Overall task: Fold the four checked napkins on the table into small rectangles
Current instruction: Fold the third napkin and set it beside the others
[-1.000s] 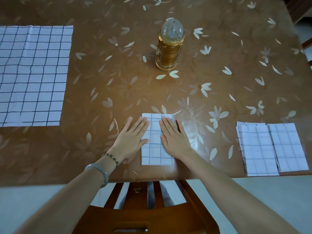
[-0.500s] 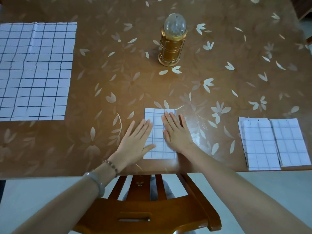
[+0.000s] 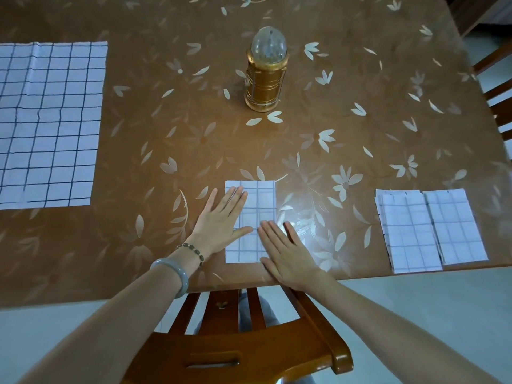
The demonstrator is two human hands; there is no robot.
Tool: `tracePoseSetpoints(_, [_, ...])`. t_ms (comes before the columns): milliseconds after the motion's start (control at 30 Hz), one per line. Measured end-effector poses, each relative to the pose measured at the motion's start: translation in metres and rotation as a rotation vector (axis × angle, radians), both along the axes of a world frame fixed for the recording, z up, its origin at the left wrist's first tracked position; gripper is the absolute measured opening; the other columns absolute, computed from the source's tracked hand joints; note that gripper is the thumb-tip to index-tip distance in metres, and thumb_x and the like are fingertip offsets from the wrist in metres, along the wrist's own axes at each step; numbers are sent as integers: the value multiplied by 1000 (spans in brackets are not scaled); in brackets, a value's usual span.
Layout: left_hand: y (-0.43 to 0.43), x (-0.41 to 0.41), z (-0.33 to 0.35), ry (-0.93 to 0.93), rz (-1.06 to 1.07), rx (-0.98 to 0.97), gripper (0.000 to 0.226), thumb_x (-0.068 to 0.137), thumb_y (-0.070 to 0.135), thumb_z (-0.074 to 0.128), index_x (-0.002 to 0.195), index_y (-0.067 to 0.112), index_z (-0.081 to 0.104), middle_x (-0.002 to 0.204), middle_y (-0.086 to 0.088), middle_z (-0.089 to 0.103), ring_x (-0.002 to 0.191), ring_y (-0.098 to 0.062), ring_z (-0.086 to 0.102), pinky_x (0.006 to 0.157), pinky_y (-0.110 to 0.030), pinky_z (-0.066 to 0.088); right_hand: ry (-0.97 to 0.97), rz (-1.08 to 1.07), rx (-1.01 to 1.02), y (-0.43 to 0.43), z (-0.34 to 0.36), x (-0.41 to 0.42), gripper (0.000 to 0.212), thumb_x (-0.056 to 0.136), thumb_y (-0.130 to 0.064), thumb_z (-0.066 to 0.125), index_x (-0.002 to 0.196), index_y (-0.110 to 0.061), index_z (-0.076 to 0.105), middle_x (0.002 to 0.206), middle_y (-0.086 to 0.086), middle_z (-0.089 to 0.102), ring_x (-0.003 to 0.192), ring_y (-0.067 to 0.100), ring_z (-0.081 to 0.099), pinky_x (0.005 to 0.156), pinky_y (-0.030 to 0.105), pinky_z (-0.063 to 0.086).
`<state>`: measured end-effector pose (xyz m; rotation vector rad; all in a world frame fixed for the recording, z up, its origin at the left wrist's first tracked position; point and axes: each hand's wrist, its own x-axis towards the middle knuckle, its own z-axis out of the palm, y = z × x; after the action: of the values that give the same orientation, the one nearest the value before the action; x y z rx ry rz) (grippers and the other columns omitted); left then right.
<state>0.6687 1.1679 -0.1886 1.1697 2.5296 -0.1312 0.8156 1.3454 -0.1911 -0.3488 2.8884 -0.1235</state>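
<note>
A white checked napkin folded into a small rectangle [image 3: 259,200] lies at the table's near edge. My left hand [image 3: 221,220] rests flat on its left side, fingers apart. My right hand [image 3: 288,254] lies flat over its lower right corner and the table beside it. Two folded napkins, one [image 3: 408,234] beside the other [image 3: 455,227], sit side by side at the near right. One unfolded checked napkin [image 3: 50,123] is spread flat at the far left.
A gold lantern with a clear dome [image 3: 266,70] stands upright at mid-table. The brown floral table [image 3: 360,134] ends close below my hands. A wooden chair back [image 3: 235,353] is under my arms; another chair [image 3: 498,87] stands at the right edge.
My right hand has slid toward me, from the napkin's upper right to its lower right corner. My left hand stays flat on the left side.
</note>
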Motion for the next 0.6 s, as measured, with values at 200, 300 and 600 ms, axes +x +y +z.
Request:
tracePoseSetpoints(200, [14, -4, 22, -146, 399, 369, 83, 96, 51, 41, 152, 3, 1, 161, -12, -2, 147, -26, 4, 118, -38, 10, 75, -260, -407, -2, 24, -14, 35, 87, -15, 48, 118, -1, 56, 124, 18, 52, 112, 32, 49, 95, 37, 43])
tracePoseSetpoints(300, [29, -9, 39, -299, 877, 619, 79, 95, 31, 54, 150, 2, 7, 155, -16, 15, 142, -32, 20, 115, -39, 24, 59, -481, -486, -7, 22, -14, 33, 85, -9, 61, 117, -1, 60, 119, 16, 53, 110, 29, 50, 95, 25, 39])
tracePoseSetpoints(600, [37, -2, 34, -801, 1275, 714, 34, 73, 21, 76, 102, 6, 65, 91, -2, 70, 86, -23, 69, 73, -35, 56, 46, -591, -548, -13, 17, -15, 32, 80, -3, 63, 112, 1, 63, 116, 14, 54, 110, 29, 49, 93, 20, 35])
